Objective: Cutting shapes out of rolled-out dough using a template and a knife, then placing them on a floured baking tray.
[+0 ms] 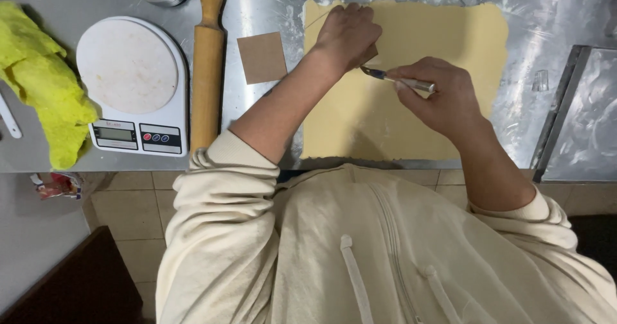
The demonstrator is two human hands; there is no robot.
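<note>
cream zip hoodie | drawstrings | ribbed cuffs – sleeves pushed up – forearms bare
</note>
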